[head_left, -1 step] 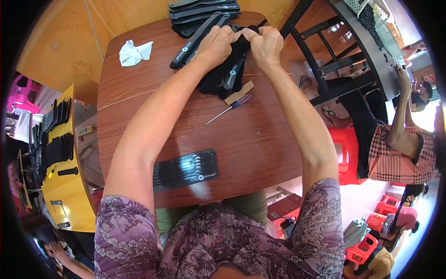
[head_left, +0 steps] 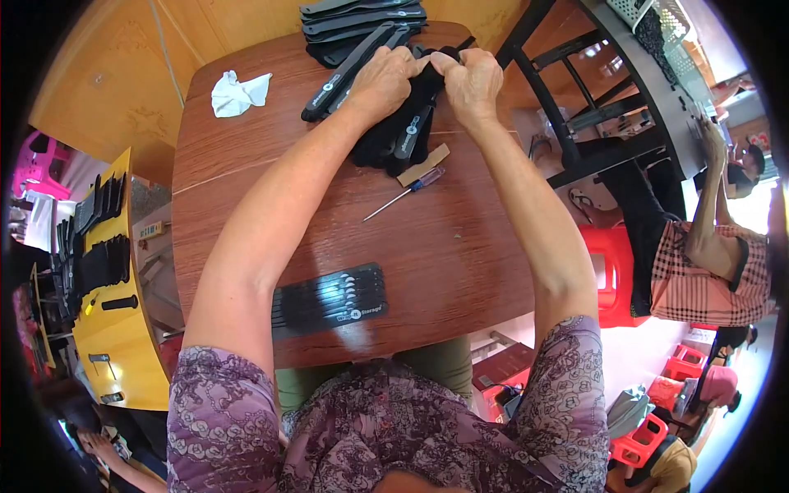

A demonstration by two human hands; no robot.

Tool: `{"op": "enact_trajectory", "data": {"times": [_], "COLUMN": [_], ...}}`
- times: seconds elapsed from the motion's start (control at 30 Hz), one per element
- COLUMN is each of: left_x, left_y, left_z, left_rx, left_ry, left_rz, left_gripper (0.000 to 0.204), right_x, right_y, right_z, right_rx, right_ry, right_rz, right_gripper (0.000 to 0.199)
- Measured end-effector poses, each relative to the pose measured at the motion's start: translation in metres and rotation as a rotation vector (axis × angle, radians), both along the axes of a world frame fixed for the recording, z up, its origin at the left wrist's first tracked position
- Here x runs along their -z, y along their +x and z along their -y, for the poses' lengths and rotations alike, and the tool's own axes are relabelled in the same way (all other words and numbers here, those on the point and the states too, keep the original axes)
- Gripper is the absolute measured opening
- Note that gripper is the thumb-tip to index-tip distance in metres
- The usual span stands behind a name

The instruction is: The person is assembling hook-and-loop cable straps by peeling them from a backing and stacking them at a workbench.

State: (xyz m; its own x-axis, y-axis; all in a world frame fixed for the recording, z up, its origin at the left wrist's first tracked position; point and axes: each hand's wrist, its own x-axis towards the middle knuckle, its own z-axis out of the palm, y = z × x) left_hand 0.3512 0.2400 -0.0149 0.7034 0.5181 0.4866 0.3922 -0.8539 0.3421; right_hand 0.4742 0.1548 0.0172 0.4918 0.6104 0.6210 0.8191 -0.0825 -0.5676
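At the far side of the brown table (head_left: pixel 238 189), my left hand (head_left: pixel 383 80) and my right hand (head_left: pixel 474 80) meet over a heap of black fabric straps (head_left: pixel 380 138). Both hands are closed, thumbs and fingertips pinching a black strap (head_left: pixel 425 84) between them. My fingers hide exactly where it is gripped. One strap with a white printed mark (head_left: pixel 408 135) hangs toward me below the right hand. Left of my left hand lies a long black strap (head_left: pixel 339 82). A screwdriver (head_left: pixel 417 186) with a clear blue handle rests beside a tan cardboard strip (head_left: pixel 433 160), nearer to me.
Flat black straps (head_left: pixel 362 29) are stacked at the far edge. A crumpled white tissue (head_left: pixel 238 94) lies far left, a black strap pack (head_left: pixel 333 302) near my side. A yellow table (head_left: pixel 115 337) stands left; a black-framed table (head_left: pixel 649 74) and red stool (head_left: pixel 608 275) right, with people around.
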Motion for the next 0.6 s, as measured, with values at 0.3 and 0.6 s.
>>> {"op": "enact_trajectory", "data": {"times": [0.3,0.6], "left_x": [0.003,0.001], "left_y": [-0.002,-0.003], "left_z": [-0.008,-0.003], "left_rx": [0.017,0.003], "left_ry": [0.088,0.061], "left_rz": [-0.001,-0.006], "left_gripper": [0.034,0.038], "right_x": [0.005,-0.003], "right_y": [0.019,0.003], "right_z": [0.001,-0.002], "right_rx": [-0.255,-0.174], "right_ry": [-0.001,-0.003], "right_rz": [-0.929,-1.211], "right_gripper": [0.016,0.022]}}
